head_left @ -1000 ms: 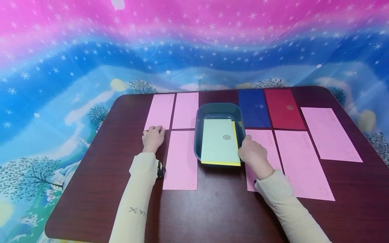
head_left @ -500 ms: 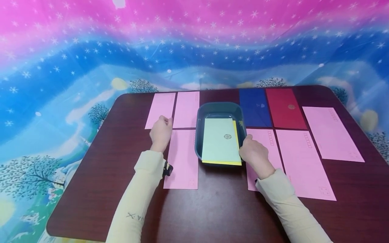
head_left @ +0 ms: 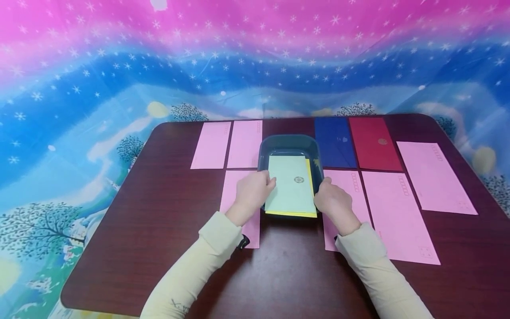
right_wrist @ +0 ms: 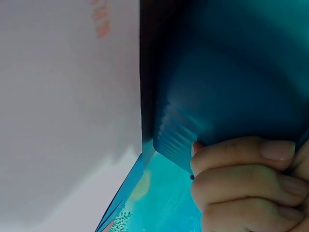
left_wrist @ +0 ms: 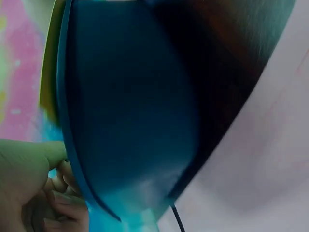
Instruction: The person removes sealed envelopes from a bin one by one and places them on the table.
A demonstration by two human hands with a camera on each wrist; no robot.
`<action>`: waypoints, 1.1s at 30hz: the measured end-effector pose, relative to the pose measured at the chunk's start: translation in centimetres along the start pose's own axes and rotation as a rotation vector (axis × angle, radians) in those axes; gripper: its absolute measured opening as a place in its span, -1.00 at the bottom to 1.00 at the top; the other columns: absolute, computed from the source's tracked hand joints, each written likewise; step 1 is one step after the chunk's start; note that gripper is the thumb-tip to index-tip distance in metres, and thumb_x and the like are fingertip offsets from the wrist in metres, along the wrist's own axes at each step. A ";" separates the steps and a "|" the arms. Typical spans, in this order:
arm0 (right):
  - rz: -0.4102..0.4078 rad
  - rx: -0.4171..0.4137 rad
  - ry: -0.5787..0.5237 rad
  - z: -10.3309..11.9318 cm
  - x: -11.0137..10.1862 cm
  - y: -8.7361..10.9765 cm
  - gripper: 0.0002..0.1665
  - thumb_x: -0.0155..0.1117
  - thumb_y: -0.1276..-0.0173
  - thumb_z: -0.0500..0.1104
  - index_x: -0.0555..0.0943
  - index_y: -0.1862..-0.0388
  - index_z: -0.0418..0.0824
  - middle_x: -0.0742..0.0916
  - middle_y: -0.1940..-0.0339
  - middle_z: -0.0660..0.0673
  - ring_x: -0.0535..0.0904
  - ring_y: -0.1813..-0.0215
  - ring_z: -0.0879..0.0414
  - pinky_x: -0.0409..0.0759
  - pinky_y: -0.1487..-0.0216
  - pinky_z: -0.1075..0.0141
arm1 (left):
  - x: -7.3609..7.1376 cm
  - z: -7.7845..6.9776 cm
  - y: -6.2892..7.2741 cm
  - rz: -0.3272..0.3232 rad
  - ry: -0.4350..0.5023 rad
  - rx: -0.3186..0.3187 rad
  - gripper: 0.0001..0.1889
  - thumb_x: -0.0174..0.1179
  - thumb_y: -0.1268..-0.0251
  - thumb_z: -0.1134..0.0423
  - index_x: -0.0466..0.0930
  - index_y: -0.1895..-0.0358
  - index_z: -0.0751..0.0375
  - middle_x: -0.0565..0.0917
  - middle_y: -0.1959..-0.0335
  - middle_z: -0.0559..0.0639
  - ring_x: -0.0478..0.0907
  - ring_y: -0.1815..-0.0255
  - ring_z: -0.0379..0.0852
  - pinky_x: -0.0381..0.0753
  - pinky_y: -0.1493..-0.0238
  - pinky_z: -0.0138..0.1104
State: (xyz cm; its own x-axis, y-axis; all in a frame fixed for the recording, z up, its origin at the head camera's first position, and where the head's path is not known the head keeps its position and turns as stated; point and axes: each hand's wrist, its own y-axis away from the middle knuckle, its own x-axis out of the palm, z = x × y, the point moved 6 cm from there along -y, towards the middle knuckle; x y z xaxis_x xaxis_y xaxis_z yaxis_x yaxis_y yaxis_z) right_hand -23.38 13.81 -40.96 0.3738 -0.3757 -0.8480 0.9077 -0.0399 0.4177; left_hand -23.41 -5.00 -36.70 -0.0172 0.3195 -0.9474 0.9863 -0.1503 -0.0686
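Observation:
A dark teal plastic bin (head_left: 289,144) stands in the middle of the table in the head view. Inside it lies a pale green envelope (head_left: 287,195) with a round emblem, on top of a yellow one (head_left: 287,214) that shows along two edges. My left hand (head_left: 253,191) is at the bin's left rim, fingers curled around it; the left wrist view has its thumb and fingers (left_wrist: 65,205) against the rim, partly hidden behind it. On the opposite side my right hand (head_left: 334,201) grips the right rim, with curled fingers (right_wrist: 241,181) below it.
Two pink envelopes (head_left: 211,146) lie back left, and a third (head_left: 252,232) is partly under my left arm. Blue (head_left: 334,141) and red (head_left: 374,144) envelopes lie back right, with more pink envelopes (head_left: 400,212) around my right arm. A patterned cloth (head_left: 239,57) hangs behind the table.
My left hand has left the far-left pink envelope and moved right to the bin's left rim. My right hand has stayed on the right rim, and the bin has not visibly moved.

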 end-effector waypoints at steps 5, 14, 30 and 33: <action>-0.009 -0.004 -0.007 0.0 0.0 0.0 -0.24 -0.07 -0.37 -0.16 -0.01 -0.41 -0.55 0.58 0.15 -0.44 0.51 0.25 -0.17 0.42 0.35 0.16 | 0.4 -1.4 1.1 -0.048 -0.158 0.033 -0.60 0.08 -0.36 -0.08 0.56 0.36 0.23 0.58 0.58 0.05 0.59 0.55 -0.03 0.55 0.60 -0.24; -0.017 -0.009 -0.006 0.0 -0.1 0.0 -0.26 -0.07 -0.37 -0.17 0.02 -0.40 -0.54 0.59 0.12 -0.45 0.52 0.23 -0.18 0.44 0.32 0.13 | 0.6 -2.8 2.9 -0.124 -0.293 0.019 -0.38 0.16 -0.14 -0.32 0.60 0.37 0.29 0.59 0.58 0.05 0.59 0.59 -0.06 0.53 0.61 -0.31; -0.027 -0.020 -0.010 0.0 -0.2 0.2 -0.33 -0.09 -0.37 -0.16 0.10 -0.32 -0.54 0.57 0.32 -0.36 0.51 0.32 -0.14 0.39 0.40 0.19 | 0.3 -1.1 3.1 -0.067 0.064 -0.119 -0.14 0.29 -0.12 -0.17 0.26 -0.30 0.43 0.55 0.11 0.23 0.60 0.40 -0.02 0.60 0.44 -0.23; -0.031 -0.029 -0.024 0.0 -0.2 0.2 -0.37 -0.07 -0.35 -0.17 0.14 -0.27 -0.54 0.56 0.36 -0.33 0.51 0.33 -0.13 0.39 0.41 0.20 | -0.1 -0.5 3.2 -0.081 0.229 -0.126 -0.16 0.30 -0.17 -0.06 0.14 -0.39 0.32 0.59 0.01 0.20 0.62 0.26 0.01 0.58 0.38 -0.20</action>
State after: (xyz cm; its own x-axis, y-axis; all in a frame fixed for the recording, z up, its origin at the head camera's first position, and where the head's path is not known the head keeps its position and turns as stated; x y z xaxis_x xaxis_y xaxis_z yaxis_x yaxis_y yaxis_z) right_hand -23.24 13.87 -40.70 0.3406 -0.3965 -0.8525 0.9242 -0.0255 0.3811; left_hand -20.15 -5.07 -36.71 -0.0733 0.5316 -0.8438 0.9961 -0.0028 -0.0883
